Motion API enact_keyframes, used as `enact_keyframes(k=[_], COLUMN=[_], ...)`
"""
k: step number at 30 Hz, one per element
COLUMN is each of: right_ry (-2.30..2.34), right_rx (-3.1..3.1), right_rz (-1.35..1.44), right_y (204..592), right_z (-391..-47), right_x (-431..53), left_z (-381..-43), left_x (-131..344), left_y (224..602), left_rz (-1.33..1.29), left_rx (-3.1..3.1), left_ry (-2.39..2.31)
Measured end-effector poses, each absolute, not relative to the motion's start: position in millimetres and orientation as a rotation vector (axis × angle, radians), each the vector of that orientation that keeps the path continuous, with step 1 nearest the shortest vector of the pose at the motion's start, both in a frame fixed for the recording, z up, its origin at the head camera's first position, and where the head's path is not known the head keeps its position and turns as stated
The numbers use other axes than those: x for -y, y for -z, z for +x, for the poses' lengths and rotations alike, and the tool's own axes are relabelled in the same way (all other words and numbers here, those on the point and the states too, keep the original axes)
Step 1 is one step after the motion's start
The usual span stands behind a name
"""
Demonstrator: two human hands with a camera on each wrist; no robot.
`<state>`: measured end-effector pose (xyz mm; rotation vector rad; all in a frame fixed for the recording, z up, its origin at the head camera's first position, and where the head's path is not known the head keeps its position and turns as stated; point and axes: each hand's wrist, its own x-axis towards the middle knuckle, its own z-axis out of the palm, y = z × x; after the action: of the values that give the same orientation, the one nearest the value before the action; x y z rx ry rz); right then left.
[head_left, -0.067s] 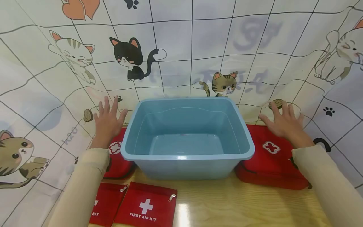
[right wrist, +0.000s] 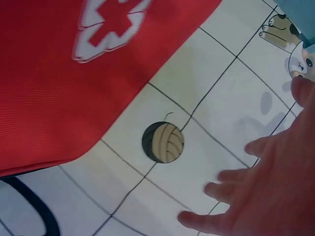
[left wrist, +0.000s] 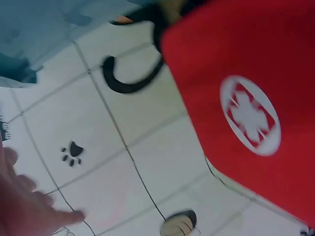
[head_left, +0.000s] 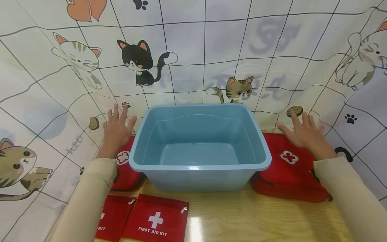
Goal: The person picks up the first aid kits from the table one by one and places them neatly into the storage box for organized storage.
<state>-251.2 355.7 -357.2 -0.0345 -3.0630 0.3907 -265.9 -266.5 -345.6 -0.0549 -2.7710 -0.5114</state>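
My left hand (head_left: 116,132) is held up with fingers spread, left of a light blue plastic tub (head_left: 199,167). Behind its wrist is a red first aid case (head_left: 128,176) with a white round emblem, partly hidden by the tub and sleeve. On the other side my right hand (head_left: 306,134) is raised with spread fingers over the back of a larger red first aid case (head_left: 290,174). Neither hand holds anything. In the left wrist view the smaller case (left wrist: 251,54) shows beside the fingers; the right wrist view shows the larger case (right wrist: 64,98).
Two flat red zip pouches lie at the front left: one full pouch (head_left: 155,218) marked FIRST AID KIT and another pouch (head_left: 113,215) partly under my left sleeve. A cat-print sheet (head_left: 187,50) rises behind and at the sides. The wooden table (head_left: 242,215) shows in front.
Both hands have shifted very slightly; the right one sits a touch lower and further right. The tub, cases and pouches stay put.
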Motion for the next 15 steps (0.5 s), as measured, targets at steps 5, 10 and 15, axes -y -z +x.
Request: enact_keyframes(k=[5,10,15], right_ry=[-0.424,-0.447,-0.526], right_rx=[3.162,3.254,3.342], right_rz=[-0.082,-0.105,-0.1], right_y=[368,374,379], right_z=[-242,-232,-219], right_x=[-374,-389,-403], left_z=[-264,-262,-257], left_x=[248,231,224], left_y=[335,325,327], left_rz=[-0.171,-0.275,-0.262], left_rx=[2.877,2.988,3.062], left_ry=[0.805,0.886,0.895])
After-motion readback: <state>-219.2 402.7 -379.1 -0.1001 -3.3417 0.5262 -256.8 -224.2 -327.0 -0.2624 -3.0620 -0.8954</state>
